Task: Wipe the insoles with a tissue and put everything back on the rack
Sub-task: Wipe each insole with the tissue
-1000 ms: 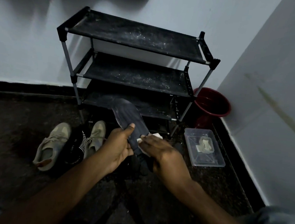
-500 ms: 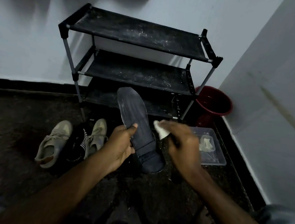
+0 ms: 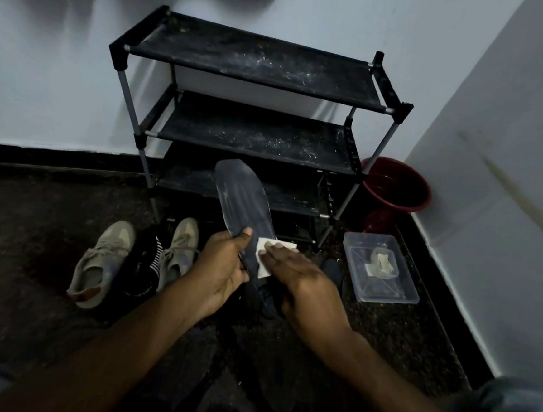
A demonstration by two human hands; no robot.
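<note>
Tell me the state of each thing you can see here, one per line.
insole, raised off the floor, gripped by the left hand
tissue, pressed on the insole under straight fingers of the right hand
rack, upright by the wall, shelves dusty
tan shoes, on the floor, off the rack
red bucket, upright beside the rack
clear box, on the floor, lid unclear

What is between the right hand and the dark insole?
A white tissue, pressed onto the insole by the right hand, in the head view.

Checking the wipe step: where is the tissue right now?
Head view, centre: the tissue lies on the insole, pressed under the right hand, beside the thumb of the left hand, in front of the rack.
</note>
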